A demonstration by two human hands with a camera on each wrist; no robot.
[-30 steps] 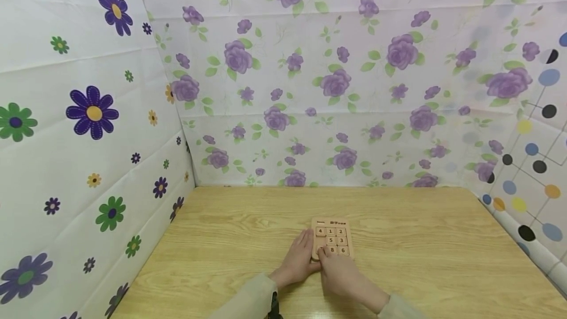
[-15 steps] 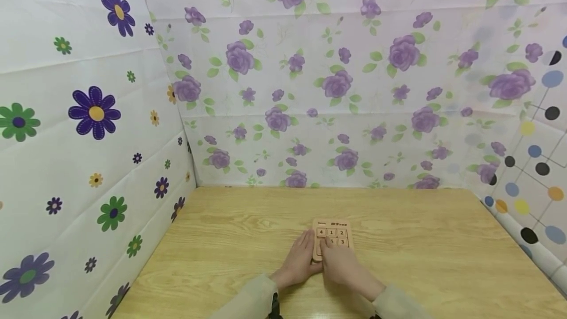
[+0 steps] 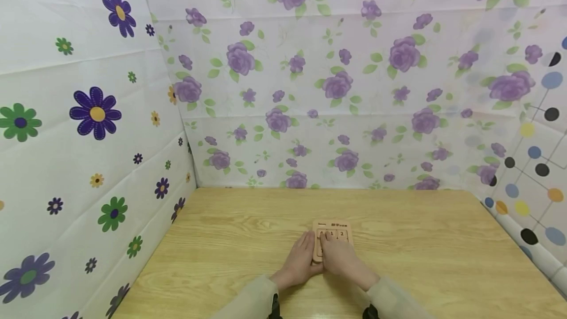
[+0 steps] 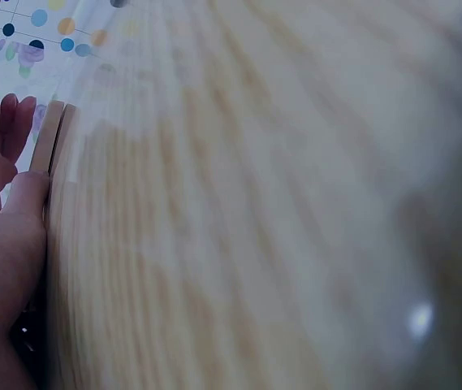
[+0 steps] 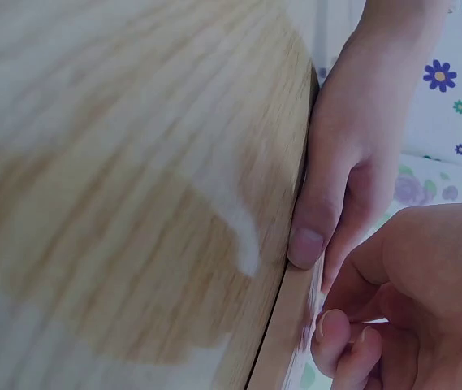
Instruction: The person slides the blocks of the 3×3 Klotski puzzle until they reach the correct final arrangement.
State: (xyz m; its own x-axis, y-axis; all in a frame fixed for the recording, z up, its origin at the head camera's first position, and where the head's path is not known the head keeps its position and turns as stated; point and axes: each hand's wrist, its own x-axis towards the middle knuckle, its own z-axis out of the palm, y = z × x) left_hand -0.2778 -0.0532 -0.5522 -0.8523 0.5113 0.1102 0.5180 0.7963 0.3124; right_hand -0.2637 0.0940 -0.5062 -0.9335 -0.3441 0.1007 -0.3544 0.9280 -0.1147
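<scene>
A wooden sliding number puzzle [image 3: 331, 225] lies flat on the table, with tiles 1 [image 3: 331, 234] and 2 [image 3: 342, 234] showing in its top row. Along its left edge lie the straight fingers of my left hand [image 3: 299, 262], and its thumb [image 5: 305, 246] presses the near edge. My right hand [image 3: 341, 259] is over the puzzle, fingertips at the top-left tile, partly covering the 4. Most lower tiles are hidden beneath it. In the right wrist view, the lower fingers [image 5: 352, 357] of the right hand bend loosely above the board.
The wood-grain table [image 3: 239, 230] spreads around the puzzle on all sides. A curtain with purple roses [image 3: 279, 119] stands at the back, a flowered one [image 3: 66, 171] at the left, and a dotted one [image 3: 536, 186] at the right.
My right fingertips have moved up the puzzle's left column, from the bottom row to the top-left tile. The left hand and the board have stayed in place.
</scene>
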